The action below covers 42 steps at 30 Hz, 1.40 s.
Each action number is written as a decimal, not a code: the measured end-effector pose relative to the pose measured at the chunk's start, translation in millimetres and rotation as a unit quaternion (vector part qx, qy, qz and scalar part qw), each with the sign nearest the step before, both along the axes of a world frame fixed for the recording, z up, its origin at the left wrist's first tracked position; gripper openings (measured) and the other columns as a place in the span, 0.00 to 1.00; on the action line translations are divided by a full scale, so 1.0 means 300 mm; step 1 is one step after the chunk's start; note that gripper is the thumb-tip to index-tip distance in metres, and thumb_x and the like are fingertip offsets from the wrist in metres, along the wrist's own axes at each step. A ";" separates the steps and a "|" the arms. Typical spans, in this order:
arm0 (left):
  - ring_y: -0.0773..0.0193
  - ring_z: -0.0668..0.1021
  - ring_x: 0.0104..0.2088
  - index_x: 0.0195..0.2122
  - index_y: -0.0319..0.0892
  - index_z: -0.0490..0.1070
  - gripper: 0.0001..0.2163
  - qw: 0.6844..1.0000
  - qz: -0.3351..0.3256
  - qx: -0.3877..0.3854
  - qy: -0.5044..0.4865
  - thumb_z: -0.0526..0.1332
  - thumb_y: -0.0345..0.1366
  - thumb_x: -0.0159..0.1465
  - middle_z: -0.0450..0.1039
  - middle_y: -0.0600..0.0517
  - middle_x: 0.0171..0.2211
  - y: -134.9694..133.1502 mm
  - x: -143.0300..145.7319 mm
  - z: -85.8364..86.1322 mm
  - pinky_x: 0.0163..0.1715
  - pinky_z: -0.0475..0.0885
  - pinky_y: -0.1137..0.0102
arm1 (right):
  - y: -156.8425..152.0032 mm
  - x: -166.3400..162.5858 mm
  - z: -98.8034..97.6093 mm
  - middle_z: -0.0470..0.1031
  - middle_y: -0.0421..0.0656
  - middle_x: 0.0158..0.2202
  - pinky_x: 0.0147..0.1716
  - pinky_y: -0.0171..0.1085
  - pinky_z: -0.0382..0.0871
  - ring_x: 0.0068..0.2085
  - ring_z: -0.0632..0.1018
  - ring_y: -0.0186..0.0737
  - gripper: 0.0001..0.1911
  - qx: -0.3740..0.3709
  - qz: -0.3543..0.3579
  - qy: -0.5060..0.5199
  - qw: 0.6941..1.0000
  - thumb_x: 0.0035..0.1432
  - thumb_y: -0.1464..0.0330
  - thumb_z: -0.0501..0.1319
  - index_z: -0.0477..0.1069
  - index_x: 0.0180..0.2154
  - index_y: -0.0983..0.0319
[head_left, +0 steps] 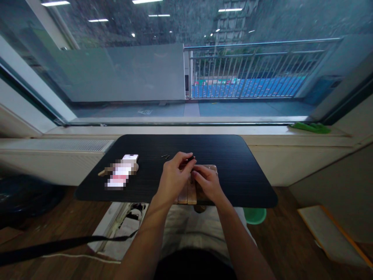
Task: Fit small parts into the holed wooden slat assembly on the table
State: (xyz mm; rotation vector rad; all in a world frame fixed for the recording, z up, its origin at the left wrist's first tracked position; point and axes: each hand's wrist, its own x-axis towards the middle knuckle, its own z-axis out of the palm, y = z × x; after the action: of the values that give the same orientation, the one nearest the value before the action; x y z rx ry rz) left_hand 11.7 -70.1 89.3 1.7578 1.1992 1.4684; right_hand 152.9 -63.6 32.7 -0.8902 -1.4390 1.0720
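Over the near middle of the black table, my left hand (175,177) is closed, with thumb and forefinger pinching a small dark piece (190,158). Right beside it, my right hand (208,182) has its thumb and fingers drawn together; whatever lies between them is too small to make out. Beneath both hands lie brown wooden slats (191,194) at the table's near edge, partly covered by the hands. Two thin metal pieces like screws or nails (164,156) rest on the tabletop to the left of my left hand.
A lit phone (124,173), partly blurred, lies on the left of the black table (239,179), across a wooden-handled thing (101,173). Beyond stands a window ledge with a green cloth (310,127). A green basin (255,216) sits below the table; a dark strap (67,245) crosses lower left.
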 end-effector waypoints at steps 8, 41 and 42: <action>0.62 0.85 0.39 0.43 0.45 0.78 0.08 1.000 0.003 0.000 0.010 0.66 0.36 0.63 0.83 0.52 0.38 -0.006 0.001 0.000 0.42 0.79 0.69 | -0.001 0.008 -0.002 0.83 0.43 0.38 0.39 0.40 0.75 0.38 0.81 0.42 0.10 -0.003 0.003 0.006 1.000 0.56 0.64 0.65 0.81 0.39 0.58; 0.61 0.84 0.40 0.43 0.42 0.79 0.08 0.999 0.004 0.039 0.032 0.65 0.33 0.64 0.83 0.49 0.41 -0.030 0.009 0.015 0.44 0.81 0.67 | 0.000 0.014 -0.001 0.81 0.43 0.37 0.46 0.42 0.72 0.41 0.79 0.43 0.07 0.026 0.012 -0.003 1.000 0.58 0.64 0.63 0.80 0.36 0.57; 0.61 0.84 0.40 0.43 0.42 0.79 0.08 0.999 0.004 0.041 0.033 0.65 0.33 0.64 0.83 0.49 0.41 -0.031 0.009 0.015 0.44 0.81 0.67 | 0.001 0.013 -0.003 0.81 0.42 0.37 0.45 0.42 0.72 0.41 0.79 0.43 0.07 0.023 0.013 0.000 1.000 0.58 0.64 0.63 0.80 0.36 0.57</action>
State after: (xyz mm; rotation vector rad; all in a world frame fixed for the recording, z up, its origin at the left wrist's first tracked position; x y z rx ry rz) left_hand 14.5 -79.4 93.9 1.8717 1.1963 1.4922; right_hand 156.8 -63.4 31.7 -0.8394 -1.4737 1.0541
